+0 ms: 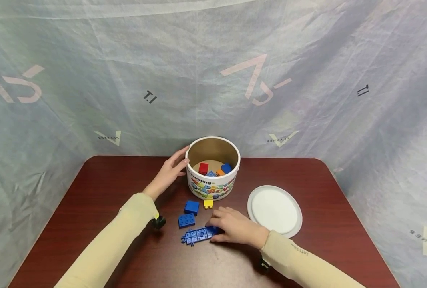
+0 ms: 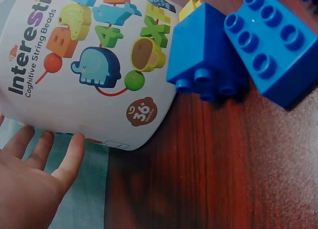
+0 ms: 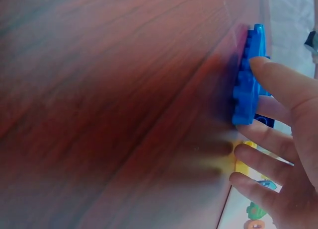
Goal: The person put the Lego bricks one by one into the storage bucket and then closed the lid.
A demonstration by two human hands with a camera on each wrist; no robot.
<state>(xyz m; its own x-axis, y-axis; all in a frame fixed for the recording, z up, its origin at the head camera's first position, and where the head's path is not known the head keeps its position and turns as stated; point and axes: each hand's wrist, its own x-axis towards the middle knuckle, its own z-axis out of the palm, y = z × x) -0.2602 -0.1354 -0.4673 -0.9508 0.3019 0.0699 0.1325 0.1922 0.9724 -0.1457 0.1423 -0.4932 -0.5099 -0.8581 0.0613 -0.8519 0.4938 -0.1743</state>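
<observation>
My left hand [image 1: 168,173] lies along the left side of a white bucket [image 1: 193,185] printed with colourful letters, its fingers touching the wall near the rim. In the left wrist view the fingers of that hand [image 2: 37,172] are extended against the bucket. My right hand [image 1: 231,227] pinches the right end of a long blue toy base plate [image 1: 198,236] between thumb and fingers. The plate's small hooked end points left. In the right wrist view the thumb lies on the plate [image 3: 245,97], while the other fingers spread past its end.
Two blue blocks [image 1: 191,207] [image 1: 186,220] and a small yellow block [image 1: 208,204] lie in front of the bucket. Inside it are a red block [image 1: 203,168] and several blue and orange pieces. A round white lid [image 1: 274,210] lies to the right on the brown table [image 1: 109,192].
</observation>
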